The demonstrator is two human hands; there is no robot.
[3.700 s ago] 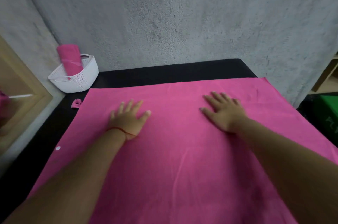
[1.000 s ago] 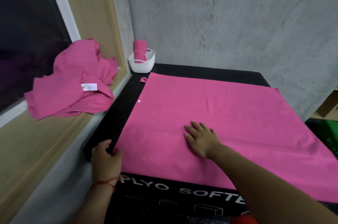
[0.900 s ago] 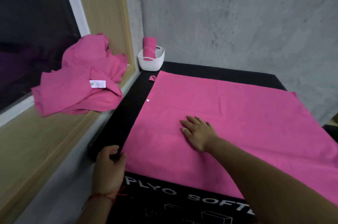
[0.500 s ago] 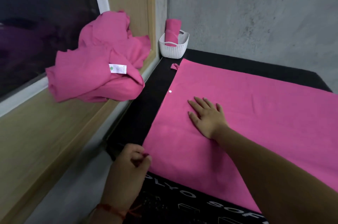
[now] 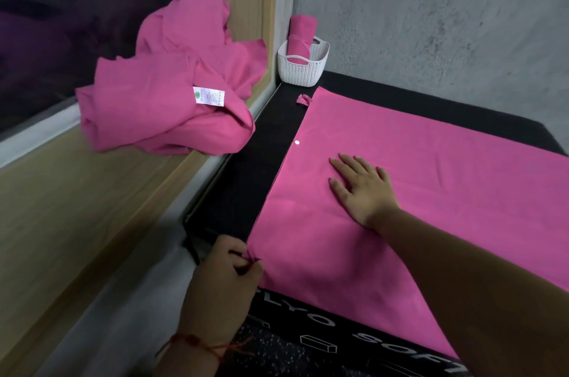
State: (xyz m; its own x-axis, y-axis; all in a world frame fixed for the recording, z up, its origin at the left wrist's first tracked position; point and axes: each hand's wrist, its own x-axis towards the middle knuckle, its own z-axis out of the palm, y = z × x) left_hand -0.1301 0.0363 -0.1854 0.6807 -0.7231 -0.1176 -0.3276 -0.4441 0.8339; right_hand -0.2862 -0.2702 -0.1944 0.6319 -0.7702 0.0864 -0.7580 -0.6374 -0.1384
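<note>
Left hand (image 5: 221, 281) at near-left corner of the black platform (image 5: 234, 192): fingers curled, thumb and forefinger pinching the corner of the pink cloth (image 5: 431, 192). Back of hand up, red string (image 5: 197, 346) round the wrist, forearm entering from the near edge. Right hand (image 5: 360, 188) flat, palm down, fingers straight and slightly spread, pointing toward the far-left corner. Bare right forearm comes in diagonally from the near-right.

A spread cloth (image 5: 431, 192) is laid flat on the table (image 5: 246, 179). Behind its far left corner a basket (image 5: 303, 73) is set, a rolled cloth (image 5: 301, 33) stood in it. Left of the table, a crumpled heap (image 5: 166, 99) is piled on the ledge (image 5: 77, 207), seemingly overhanging its edge.
</note>
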